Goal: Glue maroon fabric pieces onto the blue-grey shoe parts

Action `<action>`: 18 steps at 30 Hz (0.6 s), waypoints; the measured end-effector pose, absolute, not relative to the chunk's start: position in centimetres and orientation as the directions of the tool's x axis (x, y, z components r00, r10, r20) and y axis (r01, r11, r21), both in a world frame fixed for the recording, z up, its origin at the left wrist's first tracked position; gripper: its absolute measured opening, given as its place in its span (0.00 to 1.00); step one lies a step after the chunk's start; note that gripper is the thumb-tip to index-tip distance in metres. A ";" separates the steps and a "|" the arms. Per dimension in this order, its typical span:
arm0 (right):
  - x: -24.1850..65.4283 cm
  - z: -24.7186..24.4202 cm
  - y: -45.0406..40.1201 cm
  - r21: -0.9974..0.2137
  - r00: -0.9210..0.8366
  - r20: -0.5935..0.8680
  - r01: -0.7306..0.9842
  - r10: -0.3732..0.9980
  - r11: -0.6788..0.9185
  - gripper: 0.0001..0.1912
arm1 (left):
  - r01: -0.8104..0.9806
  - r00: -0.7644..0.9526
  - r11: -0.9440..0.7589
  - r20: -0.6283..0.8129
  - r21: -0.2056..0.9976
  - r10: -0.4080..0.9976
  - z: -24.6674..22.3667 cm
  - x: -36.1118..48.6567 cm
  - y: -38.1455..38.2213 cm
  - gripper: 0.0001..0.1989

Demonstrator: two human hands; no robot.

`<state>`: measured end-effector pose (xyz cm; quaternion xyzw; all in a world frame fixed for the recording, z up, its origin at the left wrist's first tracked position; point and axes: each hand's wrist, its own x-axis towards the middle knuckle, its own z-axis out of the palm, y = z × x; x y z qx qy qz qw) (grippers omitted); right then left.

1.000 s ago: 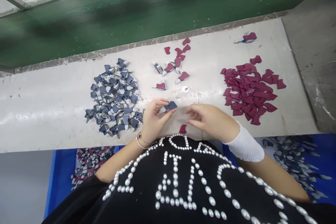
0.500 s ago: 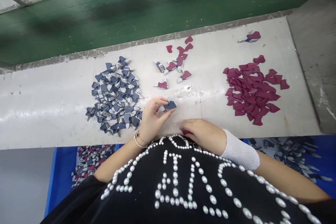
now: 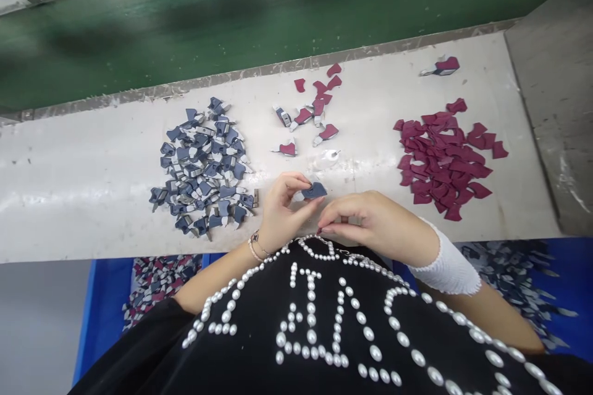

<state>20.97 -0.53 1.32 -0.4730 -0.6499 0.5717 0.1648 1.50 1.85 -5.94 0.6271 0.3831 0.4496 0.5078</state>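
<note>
A blue-grey piece (image 3: 315, 190) is pinched between the thumb and fingers of my left hand (image 3: 283, 213), above the white table near its front edge. Just right of it, my right hand (image 3: 365, 222) holds a small maroon piece (image 3: 319, 231) at its fingertips, mostly hidden and seen edge-on. The two hands are close together but apart. A heap of blue and grey pieces (image 3: 204, 166) lies to the left of my hands. On the right spreads a pile of flat maroon pieces (image 3: 445, 160).
Several maroon pieces and part-maroon assemblies (image 3: 328, 132) lie behind my hands, near a clear white item (image 3: 330, 157). Another assembly (image 3: 442, 66) sits at the back right. Blue bins (image 3: 104, 308) stand below the table's front edge. A metal panel (image 3: 556, 92) bounds the right.
My left hand has shifted right with the blue-grey piece. My right hand has turned and lifted, its fingers now extended, and less of the maroon piece shows.
</note>
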 end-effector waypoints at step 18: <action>21.3 1.4 -1.2 -0.867 -0.436 -0.457 0.412 0.775 -0.279 0.12 | 0.012 0.212 -0.174 0.168 0.985 0.963 -6.1 1.6 1.8 0.12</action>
